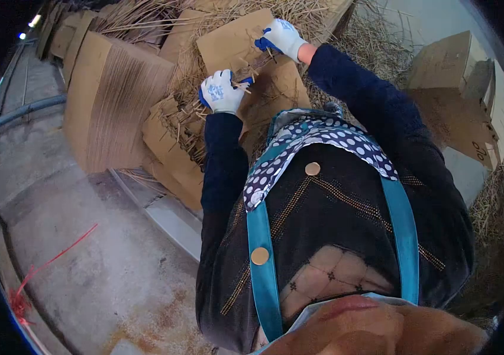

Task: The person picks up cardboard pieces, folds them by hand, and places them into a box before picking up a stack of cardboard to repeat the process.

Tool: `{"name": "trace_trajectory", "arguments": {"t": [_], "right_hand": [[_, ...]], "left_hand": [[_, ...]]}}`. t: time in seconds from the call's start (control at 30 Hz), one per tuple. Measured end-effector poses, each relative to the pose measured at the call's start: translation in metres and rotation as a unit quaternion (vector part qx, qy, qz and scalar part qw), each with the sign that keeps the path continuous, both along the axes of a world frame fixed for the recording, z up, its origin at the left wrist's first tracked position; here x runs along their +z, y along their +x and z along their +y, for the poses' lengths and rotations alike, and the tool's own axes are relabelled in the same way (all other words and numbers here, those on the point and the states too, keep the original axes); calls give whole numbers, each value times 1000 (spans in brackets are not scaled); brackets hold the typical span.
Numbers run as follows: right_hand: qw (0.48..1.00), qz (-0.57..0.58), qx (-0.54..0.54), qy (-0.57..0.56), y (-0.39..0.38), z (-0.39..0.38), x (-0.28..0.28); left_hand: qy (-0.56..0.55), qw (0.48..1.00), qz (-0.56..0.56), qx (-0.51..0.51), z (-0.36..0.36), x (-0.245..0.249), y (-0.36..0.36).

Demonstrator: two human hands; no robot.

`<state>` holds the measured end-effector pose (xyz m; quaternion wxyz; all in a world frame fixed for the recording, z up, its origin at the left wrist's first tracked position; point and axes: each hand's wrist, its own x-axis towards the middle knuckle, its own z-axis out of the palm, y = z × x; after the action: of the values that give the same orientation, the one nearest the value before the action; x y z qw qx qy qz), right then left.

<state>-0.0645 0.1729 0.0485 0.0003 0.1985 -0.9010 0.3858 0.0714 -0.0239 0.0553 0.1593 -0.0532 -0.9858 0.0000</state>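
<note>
Both hands wear white gloves with blue palms and fingertips. My left hand (222,92) is closed around something small among thin brown strips (241,89); what it grips is too small to name. Farther right and a little higher, my right hand (281,40) has its fingers curled in beside the edge of a flat cardboard piece (228,44); whatever it pinches is hidden. Between and below the hands lies another brown cardboard sheet (284,83) with scraps on it.
A tall stack of cardboard sheets (116,97) stands at the left. Loose strips (376,50) are heaped at the top and right. Cardboard boxes (447,77) stand at the right. A red string (57,255) lies on the concrete floor (98,260), lower left.
</note>
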Motion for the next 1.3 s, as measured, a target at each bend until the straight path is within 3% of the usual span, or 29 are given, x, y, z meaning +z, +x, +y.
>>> {"name": "trace_trajectory", "arguments": {"t": [0.07, 0.13, 0.23, 0.27, 0.43, 0.5, 0.57, 0.63, 0.77, 0.83, 1.07, 1.13, 1.17, 1.23, 1.3], "right_hand": [[1000, -16, -5, -1, -2, 1, 12], [973, -24, 188, 130, -8, 3, 32], [969, 42, 235, 56, -9, 3, 17], [956, 28, 258, 137, -13, 4, 19], [969, 92, 219, 73, -16, 4, 10], [965, -211, 153, 10, -10, 10, 19], [964, -229, 135, -13, -17, 13, 8], [918, -302, 149, -207, -21, 14, -6], [928, -283, 143, -198, -20, 21, -19], [833, -422, 101, -345, -10, 24, -15], [879, -353, 85, -310, 6, 29, -9], [810, -437, 85, -381, 10, 31, -6], [810, -441, 83, -379, 10, 30, -2], [886, -364, 179, -225, 4, 27, 4], [904, -301, 233, -194, 4, 25, 8]], "left_hand": [[4, 1000, 12, -11, -2, 2, 1], [9, 1000, 23, -17, -3, 0, 0], [3, 1000, 11, -4, -4, -2, -5], [-1, 1000, 1, -10, -1, -1, -4], [14, 1000, -21, -11, 3, 7, 5], [9, 1000, -5, -24, 2, 4, 5], [22, 998, 17, -53, 1, 4, 1], [22, 998, 4, -50, -1, 4, 1], [34, 997, 19, -68, -4, 4, 3], [40, 996, 30, -78, -3, 5, 2], [37, 994, 22, -95, -9, 6, 2], [37, 995, 8, -95, -10, 5, 3], [33, 996, -25, -77, -9, 3, 3], [29, 996, -61, -59, -3, 14, 5], [-153, 985, -76, 25, 24, 55, 10]]}}
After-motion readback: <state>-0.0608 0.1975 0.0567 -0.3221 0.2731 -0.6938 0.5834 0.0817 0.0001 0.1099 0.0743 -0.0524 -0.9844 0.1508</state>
